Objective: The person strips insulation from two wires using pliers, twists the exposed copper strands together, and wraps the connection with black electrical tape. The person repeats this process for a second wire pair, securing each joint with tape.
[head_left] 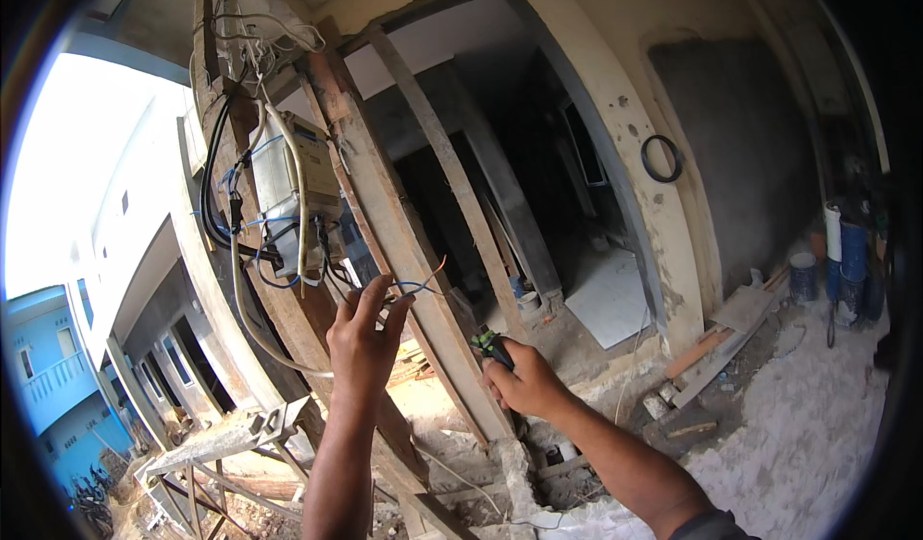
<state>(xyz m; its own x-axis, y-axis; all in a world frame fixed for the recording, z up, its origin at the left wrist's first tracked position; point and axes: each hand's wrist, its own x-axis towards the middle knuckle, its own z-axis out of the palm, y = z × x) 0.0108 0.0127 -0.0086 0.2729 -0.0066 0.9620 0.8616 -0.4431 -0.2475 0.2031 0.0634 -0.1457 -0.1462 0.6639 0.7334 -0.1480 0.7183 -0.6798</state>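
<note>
My left hand (pixel 361 338) is raised near the middle, its thumb and fingers pinching a cable whose blue and orange-brown wire ends (pixel 415 284) fan out to the right. Lower and to the right, my right hand (pixel 527 378) is wrapped round a small black-and-green hand tool (pixel 492 348), perhaps pliers; its exact kind is hard to make out. Tool and wire ends are apart. Just above my left hand, a pale electric meter box (pixel 286 176) is fixed to a wooden post, with black, white and blue cables looping round it.
Upright wooden posts (pixel 409 242) stand before a dark doorway. A black ring of cable or tape (pixel 647 160) hangs on the right wall. Buckets (pixel 804 278) and planks (pixel 716 352) lie at the far right. A wooden trestle (pixel 207 449) stands lower left, amid rubble.
</note>
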